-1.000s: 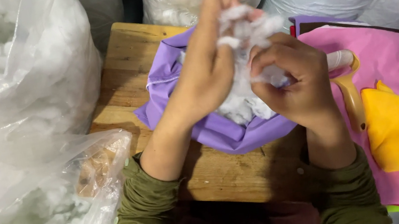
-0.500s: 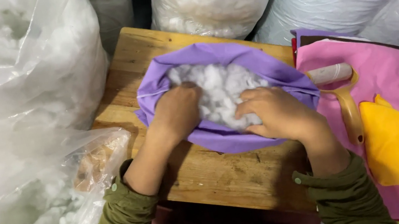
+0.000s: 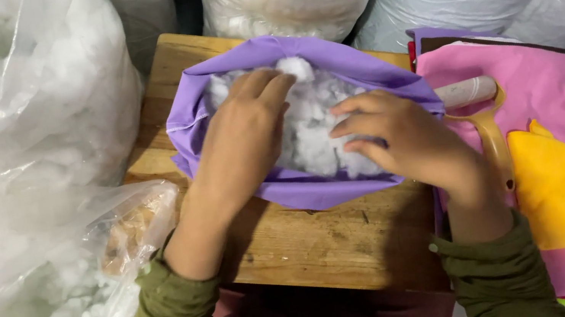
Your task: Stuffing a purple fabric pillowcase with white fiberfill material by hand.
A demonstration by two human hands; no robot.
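Both hands are down in the mouth of a purple cover (image 3: 319, 191) that sits on a small wooden table (image 3: 328, 239). The left hand (image 3: 244, 138) lies flat on the white stuffing (image 3: 313, 134), fingers spread and loose, pressing rather than gripping. The right hand (image 3: 403, 137) has its fingers curled lightly onto the stuffing at the cover's near right rim; it pinches nothing that I can see.

The stuffing looks very light, soft and springy; I would expect it to puff back up and cling in tufts, so broad palms suit it better than fingertips. The cover is thin, limp cloth, best held at its rolled rim.

Room is tight. Plastic bags (image 3: 20, 119) of the same fill crowd the left side and the back, and pink cloth (image 3: 564, 86) with a yellow-handled tool (image 3: 492, 141) lies just to the right. The table's near edge is bare.
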